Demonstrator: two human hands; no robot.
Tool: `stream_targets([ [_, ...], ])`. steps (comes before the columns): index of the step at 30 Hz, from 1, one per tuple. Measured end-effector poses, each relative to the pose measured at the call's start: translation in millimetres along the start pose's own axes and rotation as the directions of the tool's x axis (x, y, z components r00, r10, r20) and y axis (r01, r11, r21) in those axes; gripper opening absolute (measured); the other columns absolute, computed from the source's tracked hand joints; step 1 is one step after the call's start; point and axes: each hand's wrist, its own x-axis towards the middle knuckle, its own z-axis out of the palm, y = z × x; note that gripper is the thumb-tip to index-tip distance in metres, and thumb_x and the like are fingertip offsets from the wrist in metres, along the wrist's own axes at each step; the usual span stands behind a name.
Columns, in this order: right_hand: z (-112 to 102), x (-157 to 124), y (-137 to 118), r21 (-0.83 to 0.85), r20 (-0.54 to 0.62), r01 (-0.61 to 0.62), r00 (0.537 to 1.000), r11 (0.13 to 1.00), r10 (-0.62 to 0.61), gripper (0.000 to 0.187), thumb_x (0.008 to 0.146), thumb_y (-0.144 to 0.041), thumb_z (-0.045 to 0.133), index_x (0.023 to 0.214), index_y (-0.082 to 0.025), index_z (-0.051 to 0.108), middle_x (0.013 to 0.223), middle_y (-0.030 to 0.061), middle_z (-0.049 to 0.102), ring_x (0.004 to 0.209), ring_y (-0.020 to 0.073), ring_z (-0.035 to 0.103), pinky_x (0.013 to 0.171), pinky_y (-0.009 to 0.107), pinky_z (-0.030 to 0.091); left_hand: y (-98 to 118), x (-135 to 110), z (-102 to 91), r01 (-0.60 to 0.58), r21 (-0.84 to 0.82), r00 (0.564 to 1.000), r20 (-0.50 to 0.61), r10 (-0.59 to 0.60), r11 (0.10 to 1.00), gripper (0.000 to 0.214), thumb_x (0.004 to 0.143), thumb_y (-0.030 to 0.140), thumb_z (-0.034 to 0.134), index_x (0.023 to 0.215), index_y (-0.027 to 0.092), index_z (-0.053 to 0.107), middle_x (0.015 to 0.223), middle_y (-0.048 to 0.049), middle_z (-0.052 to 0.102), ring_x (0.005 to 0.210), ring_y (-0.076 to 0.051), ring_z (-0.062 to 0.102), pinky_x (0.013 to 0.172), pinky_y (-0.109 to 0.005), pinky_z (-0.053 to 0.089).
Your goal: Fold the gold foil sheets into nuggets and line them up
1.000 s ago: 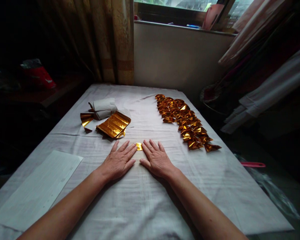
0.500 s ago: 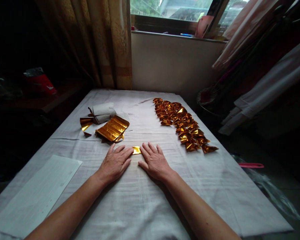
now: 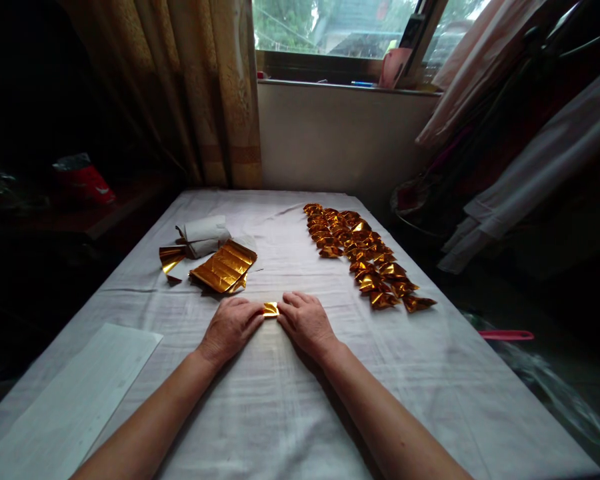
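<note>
Between my hands a small folded piece of gold foil paper (image 3: 271,309) lies on the white cloth, its two ends covered by my fingers. My left hand (image 3: 231,327) grips the left end with bent fingers and thumb. At the opposite end my right hand (image 3: 306,321) does the same. Just beyond the left hand rests a stack of creased gold foil sheets (image 3: 225,267). Ahead and to the right, several folded gold foil pieces (image 3: 363,250) with pointed ends are lined up in rows.
The table (image 3: 380,400) is covered with a white cloth. A white paper sheet (image 3: 80,400) lies at the left, and a crumpled white wrapper (image 3: 203,233) sits behind the foil stack. Hanging clothes (image 3: 535,180) are at the right, a curtain (image 3: 205,93) at the back left.
My fingers were stretched flat over the foil paper; now they are bent and closed on its ends. The view has tilted up slightly.
</note>
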Motion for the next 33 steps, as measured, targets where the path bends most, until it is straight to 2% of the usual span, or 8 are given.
stream_targets([
  [6, -8.0, 1.3, -2.8, 0.027, 0.012, -0.012, 1.0, 1.0, 0.011, 0.025, 0.099, -0.034, 0.05, 0.112, -0.026, 0.069, 0.113, 0.0052, 0.069, 0.104, 0.0203, 0.058, 0.09, 0.031, 0.041, -0.1, 6.9, -2.3, 0.053, -0.086, 0.998, -0.023, -0.055, 0.995, 0.024, 0.095, 0.036, 0.051, 0.094, 0.025, 0.072, 0.087, -0.0027, 0.075, 0.083, -0.019, 0.065, 0.079, -0.032, 0.047],
  [11, -14.8, 6.6, -4.0, 0.052, 0.075, -0.141, 0.988, 0.989, 0.137, 0.031, 0.1, -0.037, 0.044, 0.1, -0.027, 0.073, 0.093, 0.0038, 0.07, 0.084, 0.0164, 0.063, 0.072, 0.025, 0.04, 4.0, 18.6, -10.9, 0.148, -0.082, 0.984, 0.115, -0.138, 0.986, 0.027, 0.094, 0.034, 0.05, 0.086, 0.023, 0.073, 0.083, -0.0038, 0.073, 0.081, -0.019, 0.065, 0.076, -0.03, 0.046],
  [16, -14.5, 15.8, -0.3, 0.26, 0.082, -0.234, 0.972, 0.937, 0.22, 0.032, 0.093, -0.03, 0.049, 0.077, -0.024, 0.075, 0.074, -0.0005, 0.07, 0.07, 0.0132, 0.06, 0.061, 0.022, 0.034, 7.9, 29.4, -18.0, 0.221, -0.081, 0.961, 0.187, -0.203, 0.972, 0.029, 0.093, 0.031, 0.048, 0.08, 0.023, 0.072, 0.076, -0.0024, 0.071, 0.073, -0.017, 0.062, 0.066, -0.027, 0.042],
  [21, -9.4, 25.3, 5.8, 0.481, 0.108, -0.308, 0.95, 0.821, 0.293, 0.035, 0.085, -0.029, 0.049, 0.059, -0.019, 0.07, 0.052, -0.0033, 0.057, 0.055, 0.0101, 0.049, 0.053, 0.022, 0.027, 6.2, 33.1, -18.2, 0.236, -0.118, 0.954, 0.217, -0.207, 0.964, 0.028, 0.092, 0.031, 0.048, 0.086, 0.025, 0.074, 0.078, -0.0017, 0.073, 0.072, -0.017, 0.064, 0.065, -0.025, 0.042],
  [24, -5.6, 28.5, 8.6, 0.566, 0.095, -0.319, 0.941, 0.76, 0.324, 0.036, 0.083, -0.032, 0.051, 0.056, -0.017, 0.069, 0.048, -0.003, 0.054, 0.053, 0.0102, 0.049, 0.052, 0.022, 0.027, 4.1, 33.6, -19.0, 0.263, -0.139, 0.95, 0.211, -0.231, 0.955, 0.026, 0.088, 0.026, 0.05, 0.092, 0.026, 0.075, 0.081, -0.0011, 0.074, 0.075, -0.017, 0.066, 0.068, -0.025, 0.043],
  [28, -2.1, 29.4, 10.8, 0.616, 0.081, -0.32, 0.935, 0.72, 0.346, 0.038, 0.084, -0.037, 0.051, 0.059, -0.018, 0.071, 0.05, -0.0022, 0.057, 0.054, 0.0112, 0.053, 0.052, 0.02, 0.031, 3.5, 35.8, -22.6, 0.344, -0.112, 0.917, 0.252, -0.308, 0.932, 0.027, 0.085, 0.025, 0.05, 0.094, 0.026, 0.076, 0.082, -0.0005, 0.075, 0.076, -0.017, 0.067, 0.065, -0.024, 0.042],
  [33, 1.5, 29.1, 15.4, 0.652, 0.025, -0.297, 0.928, 0.697, 0.372, 0.033, 0.086, -0.037, 0.053, 0.073, -0.019, 0.076, 0.063, -0.0004, 0.069, 0.063, 0.0136, 0.062, 0.058, 0.02, 0.04, 10.2, 44.6, -28.1, 0.432, -0.012, 0.874, 0.251, -0.415, 0.902, 0.025, 0.085, 0.03, 0.052, 0.074, 0.024, 0.074, 0.069, -0.0006, 0.071, 0.067, -0.017, 0.063, 0.06, -0.025, 0.036],
])
